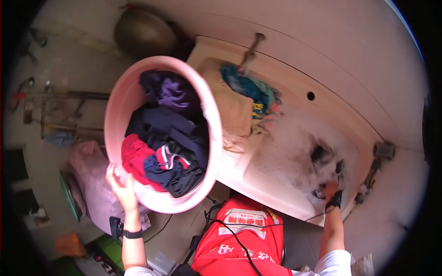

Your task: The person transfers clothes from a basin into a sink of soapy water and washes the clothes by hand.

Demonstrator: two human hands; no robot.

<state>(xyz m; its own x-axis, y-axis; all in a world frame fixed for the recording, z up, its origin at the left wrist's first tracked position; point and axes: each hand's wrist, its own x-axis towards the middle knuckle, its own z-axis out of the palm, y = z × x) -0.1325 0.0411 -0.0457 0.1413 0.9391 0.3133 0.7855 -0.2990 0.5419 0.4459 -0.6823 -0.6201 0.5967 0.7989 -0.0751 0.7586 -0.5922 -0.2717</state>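
- Step in hand, my read: you're hand-washing clothes, right side working a piece in the suds while the left minds the load.
- Your right hand (330, 189) is down in the pale pink, rectangular sink basin (261, 180), near its right end, at a dark, soaked cloth (318, 190). Fingers partly lost in foam and blur; can't tell if they're closed on it or just pressing.
- More dark fabric shows through the white, greyish suds (290, 138) just beyond that hand.
- Your left hand (123, 187) is at the lower-left rim of the round, pink plastic tub (113, 110), fingers spread along the wall. Can't tell whether that's a firm grip or only steadying.
- Tub is tilted so its mouth faces you, overlapping the basin's left end in view; can't tell what bears its weight. Inside: crumpled purple cloth (170, 93), dark navy cloth (168, 126), bright red cloth (135, 154) and a navy garment with white-and-red stripes (177, 168).
- Teal cloth with yellow print (253, 92) lies below the metal tap (248, 56), well apart from your right hand.
- Next move, my call: needs the tub held steady and a sure pinch on slippery fabric. Mind the black cable (239, 241) across your red apron (216, 239).
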